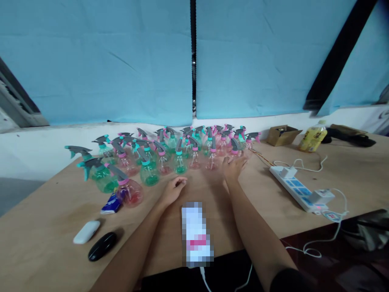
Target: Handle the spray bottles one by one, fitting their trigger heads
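My left hand (175, 189) rests on the table (209, 188), its fingers loosely curled with a gap between them and nothing visible inside. Farther right, my right hand (233, 169) is at the lower body of a spray bottle (235, 152) with a pink collar and grey head. The thumb is on the left and the fingers on the right; they hide most of that bottle. Just left of it stands another pink spray bottle (212, 162). A green spray bottle (180, 163) is behind my left hand. Between my forearms lies a phone (197, 233), its screen blurred out.
Several more pink and green spray bottles crowd the back, with a pink one (130, 194) at front left by a blue packet (112, 204). A white case (87, 232) and a black case (102, 246) lie left. Rightward are a power strip (293, 188), cardboard box (281, 137) and yellow drink bottle (313, 138).
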Demonstrator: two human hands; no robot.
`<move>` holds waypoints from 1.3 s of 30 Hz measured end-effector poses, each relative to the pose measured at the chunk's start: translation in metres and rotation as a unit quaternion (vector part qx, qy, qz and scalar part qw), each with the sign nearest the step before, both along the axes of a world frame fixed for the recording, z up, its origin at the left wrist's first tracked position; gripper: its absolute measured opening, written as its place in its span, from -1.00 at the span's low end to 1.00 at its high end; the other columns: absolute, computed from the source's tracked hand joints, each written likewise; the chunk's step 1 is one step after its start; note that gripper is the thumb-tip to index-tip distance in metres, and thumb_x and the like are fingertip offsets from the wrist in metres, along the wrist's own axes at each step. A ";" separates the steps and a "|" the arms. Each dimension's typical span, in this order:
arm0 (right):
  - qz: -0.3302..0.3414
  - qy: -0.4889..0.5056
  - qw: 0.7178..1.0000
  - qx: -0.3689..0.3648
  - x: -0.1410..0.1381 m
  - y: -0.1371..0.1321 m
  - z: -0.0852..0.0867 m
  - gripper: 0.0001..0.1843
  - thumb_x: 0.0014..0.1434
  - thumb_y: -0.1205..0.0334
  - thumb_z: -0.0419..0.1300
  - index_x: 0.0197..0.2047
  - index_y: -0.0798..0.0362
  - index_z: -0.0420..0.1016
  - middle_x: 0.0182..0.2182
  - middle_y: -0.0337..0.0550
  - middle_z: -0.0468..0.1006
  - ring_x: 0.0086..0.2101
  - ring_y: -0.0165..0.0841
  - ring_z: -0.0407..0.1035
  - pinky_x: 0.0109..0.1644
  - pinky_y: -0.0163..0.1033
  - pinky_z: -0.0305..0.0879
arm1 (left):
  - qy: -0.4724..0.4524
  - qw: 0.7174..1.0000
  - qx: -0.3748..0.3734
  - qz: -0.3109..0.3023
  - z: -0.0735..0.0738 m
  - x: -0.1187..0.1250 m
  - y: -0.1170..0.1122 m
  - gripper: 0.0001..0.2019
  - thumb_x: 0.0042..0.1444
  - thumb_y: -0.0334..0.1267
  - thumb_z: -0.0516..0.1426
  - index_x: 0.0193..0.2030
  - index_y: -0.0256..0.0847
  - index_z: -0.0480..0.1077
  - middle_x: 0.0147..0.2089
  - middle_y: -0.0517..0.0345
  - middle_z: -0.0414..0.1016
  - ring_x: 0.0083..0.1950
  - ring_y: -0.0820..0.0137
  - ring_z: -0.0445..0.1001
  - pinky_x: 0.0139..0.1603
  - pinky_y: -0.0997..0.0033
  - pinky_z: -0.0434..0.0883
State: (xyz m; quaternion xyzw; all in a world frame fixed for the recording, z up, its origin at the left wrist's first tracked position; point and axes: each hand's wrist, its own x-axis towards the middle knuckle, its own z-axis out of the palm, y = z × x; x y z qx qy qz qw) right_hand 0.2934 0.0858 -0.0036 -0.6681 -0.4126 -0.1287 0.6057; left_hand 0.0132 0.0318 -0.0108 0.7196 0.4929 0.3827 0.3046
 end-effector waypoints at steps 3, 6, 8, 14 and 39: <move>0.001 0.012 1.000 -0.007 0.003 0.004 -0.007 -0.30 0.13 0.24 0.01 0.33 0.18 -0.02 0.19 0.27 0.28 0.22 0.00 0.17 0.32 0.33 -0.13 | 0.004 1.000 0.005 -0.001 0.001 0.000 -0.001 -0.70 0.20 -0.03 0.09 -0.07 -0.09 0.53 -0.06 0.10 0.61 -0.02 0.21 0.53 0.10 0.20 0.38; -0.009 0.005 1.000 -0.004 0.002 0.005 -0.009 -0.36 0.15 0.20 0.02 0.28 0.18 0.07 0.16 0.26 0.31 0.18 0.02 0.18 0.29 0.31 -0.07 | 0.010 1.000 0.001 0.002 0.002 0.000 -0.002 -0.71 0.22 -0.05 0.08 -0.06 -0.08 0.53 -0.08 0.11 0.61 -0.02 0.22 0.53 0.09 0.22 0.38; -0.011 0.008 1.000 -0.006 0.001 0.005 -0.008 -0.36 0.14 0.16 0.06 0.25 0.22 0.10 0.14 0.31 0.29 0.18 0.07 0.15 0.26 0.30 -0.02 | 0.010 1.000 -0.002 0.001 0.002 0.000 -0.002 -0.70 0.22 -0.05 0.08 -0.05 -0.09 0.52 -0.08 0.12 0.61 -0.03 0.23 0.53 0.08 0.23 0.37; 0.032 -0.011 0.999 -0.010 -0.005 0.000 -0.001 -0.31 0.14 0.22 0.03 0.32 0.17 -0.01 0.25 0.27 0.20 0.27 0.00 0.05 0.31 0.25 -0.11 | 0.012 1.000 -0.010 0.003 0.004 0.001 -0.003 -0.70 0.22 -0.05 0.08 -0.05 -0.10 0.51 -0.10 0.11 0.60 -0.03 0.23 0.52 0.07 0.23 0.37; 0.587 0.130 0.799 -0.024 -0.071 -0.029 0.031 -0.70 0.02 0.25 0.18 -0.13 0.01 0.53 -0.24 -0.16 0.57 -0.24 -0.31 0.44 -0.08 -0.19 0.37 | -0.003 1.000 -0.013 -0.004 -0.001 0.001 0.000 -0.71 0.21 -0.07 0.09 -0.05 -0.14 0.51 -0.06 0.09 0.61 0.01 0.23 0.52 0.11 0.24 0.38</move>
